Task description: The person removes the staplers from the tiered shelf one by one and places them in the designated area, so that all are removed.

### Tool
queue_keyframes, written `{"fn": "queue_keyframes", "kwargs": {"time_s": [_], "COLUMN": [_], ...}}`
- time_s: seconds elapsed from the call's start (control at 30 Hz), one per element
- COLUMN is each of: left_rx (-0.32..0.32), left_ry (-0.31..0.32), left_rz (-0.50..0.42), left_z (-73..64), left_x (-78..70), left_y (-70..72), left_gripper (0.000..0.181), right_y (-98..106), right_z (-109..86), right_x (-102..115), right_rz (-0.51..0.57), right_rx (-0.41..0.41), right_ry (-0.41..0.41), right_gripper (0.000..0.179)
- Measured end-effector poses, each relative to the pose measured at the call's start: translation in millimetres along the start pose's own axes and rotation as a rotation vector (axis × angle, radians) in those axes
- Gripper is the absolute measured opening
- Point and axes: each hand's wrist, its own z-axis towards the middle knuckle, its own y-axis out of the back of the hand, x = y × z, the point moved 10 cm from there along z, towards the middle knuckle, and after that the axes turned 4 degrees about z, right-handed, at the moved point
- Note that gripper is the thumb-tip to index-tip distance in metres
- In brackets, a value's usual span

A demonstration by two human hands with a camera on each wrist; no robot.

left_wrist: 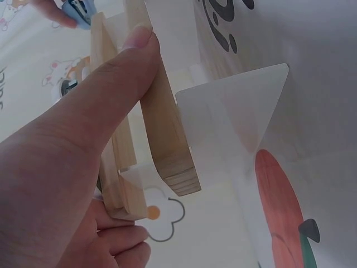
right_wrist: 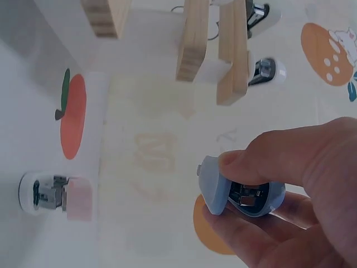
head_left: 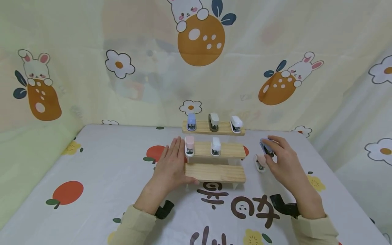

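Observation:
A three-step wooden shelf stand [head_left: 215, 173] has white, see-through supports. Along its left side lies my left hand [head_left: 171, 166], fingers straight and pointing away from me. Its thumb [left_wrist: 120, 67] rests against the lowest plank's front edge. My right hand [head_left: 284, 163] pinches a small blue stapler [right_wrist: 215, 184] between thumb and fingers, raised to the right of the stand. Below it a pink and white stapler [head_left: 259, 163] stands on the table. The middle plank bears a pink stapler [head_left: 189, 145] and a white one [head_left: 215, 146].
Across the top plank [head_left: 199, 128] stand a blue stapler [head_left: 191, 121], a grey one [head_left: 214, 122] and a white one [head_left: 236, 124]. A printed cloth [head_left: 101, 163] covers the table, and patterned curtains [head_left: 147, 30] rise behind it and at both sides.

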Motion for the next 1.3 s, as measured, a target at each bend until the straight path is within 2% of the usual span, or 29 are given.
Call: {"fn": "queue_keyframes", "kwargs": {"time_s": [0.17, 0.6, 0.77, 1.3], "left_rx": [0.002, -0.006, -0.007, 0.004], "left_ry": [0.004, -0.01, -0.01, 0.002], "left_rz": [-0.005, 0.014, 0.006, -0.002], "left_z": [-0.1, -1.0, -1.0, -0.6], "left_x": [0.5, -0.9, -1.0, -0.3], "left_y": [0.4, 1.2, 1.2, 0.1], "left_gripper": [0.142, 0.142, 0.141, 0.142], "right_y": [0.3, 3.7, -1.9, -23.0], "right_z": [-0.1, -4.7, -7.6, -12.0], "right_x": [-11.1, -37.7, -52.0, -82.0], "right_rz": [0.001, -0.026, -0.028, -0.022], "right_rx": [0.03, 0.03, 0.073, 0.158], "right_ry": [-0.056, -0.109, -0.171, -0.256], "right_gripper": [0.05, 0.047, 0.047, 0.045]}}
